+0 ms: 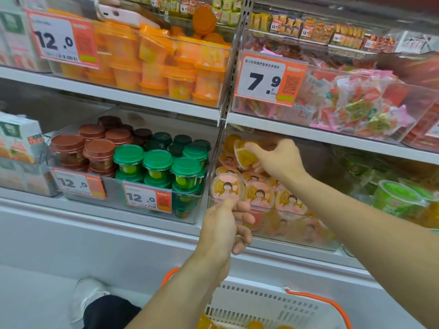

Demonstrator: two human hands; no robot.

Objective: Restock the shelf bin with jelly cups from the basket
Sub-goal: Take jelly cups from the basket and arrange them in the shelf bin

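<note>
A clear shelf bin on the lower shelf holds several jelly cups with pink cartoon lids. My left hand is at the bin's front left corner and pinches one pink-lidded jelly cup by its rim. My right hand reaches deeper into the bin and grips a yellow jelly cup, tilted on its side above the others. The white basket with orange handles stands below by my arms, with a few yellow cups showing at its bottom.
Left of the bin stands another clear bin of green-lidded cups and brown-lidded cups. Above are bins of orange cups and wrapped sweets. Green cups sit to the right. My knee and shoe are at the lower left.
</note>
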